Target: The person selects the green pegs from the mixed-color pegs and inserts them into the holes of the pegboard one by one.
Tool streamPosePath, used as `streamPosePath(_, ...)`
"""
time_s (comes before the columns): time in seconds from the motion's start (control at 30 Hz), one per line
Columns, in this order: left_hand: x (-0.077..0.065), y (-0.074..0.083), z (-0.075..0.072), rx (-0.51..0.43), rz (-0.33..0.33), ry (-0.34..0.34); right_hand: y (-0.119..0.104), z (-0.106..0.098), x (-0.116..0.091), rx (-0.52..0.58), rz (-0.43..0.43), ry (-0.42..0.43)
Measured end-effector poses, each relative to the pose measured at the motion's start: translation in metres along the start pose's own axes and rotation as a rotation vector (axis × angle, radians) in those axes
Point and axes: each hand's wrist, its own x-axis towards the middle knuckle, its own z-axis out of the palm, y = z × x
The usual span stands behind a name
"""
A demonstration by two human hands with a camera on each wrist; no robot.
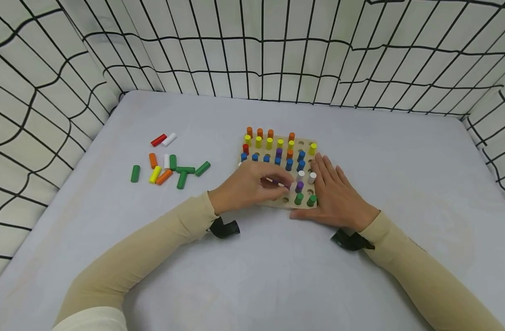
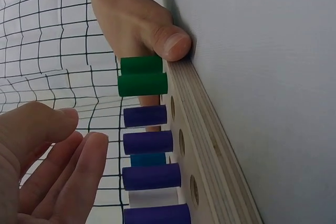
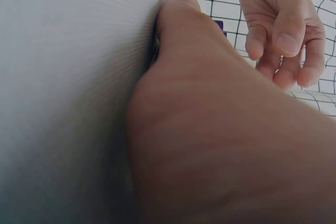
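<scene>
Purple pegs upright in wooden board, long axes vertical, left hand loosely parted, right hand flat

No legible text or numbers.

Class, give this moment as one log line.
left hand: over board, empty | right hand: at board's edge | board: some holes unfilled | loose pegs: on table, left of board

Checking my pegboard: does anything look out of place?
On the board, the third row from the far edge mixes a red peg, purple peg, orange peg and blue peg; the yellow row and blue row look uniform.
</scene>
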Motion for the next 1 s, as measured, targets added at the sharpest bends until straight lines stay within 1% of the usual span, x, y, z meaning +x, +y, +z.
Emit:
streamPosePath(0.17, -0.004, -0.001, -0.009, -0.035, -0.042, 0.012, 0.000, 0.002, 0.001, -0.006, 0.006, -0.010)
streamPosePath(0.27, -0.008, -0.003, -0.015, -0.034, -0.067, 0.028, -0.001, 0.003, 0.001, -0.010, 0.005, -0.012)
streamPosePath(0.53, -0.024, -0.010, -0.036, 0.005, -0.125, 0.074, -0.002, 0.002, 0.001, -0.005, 0.004, -0.003)
streamPosePath(0.63, -0.030, -0.013, -0.045, 0.002, -0.133, 0.095, -0.003, 0.001, 0.000, 0.000, 0.008, -0.007)
streamPosePath(0.77, -0.039, -0.016, -0.056, 0.022, -0.144, 0.124, -0.003, -0.001, -0.001, -0.001, 0.008, -0.017)
streamPosePath(1.0, -0.050, -0.021, -0.078, 0.055, -0.202, 0.161, -0.002, 0.000, 0.000, -0.005, 0.013, -0.027)
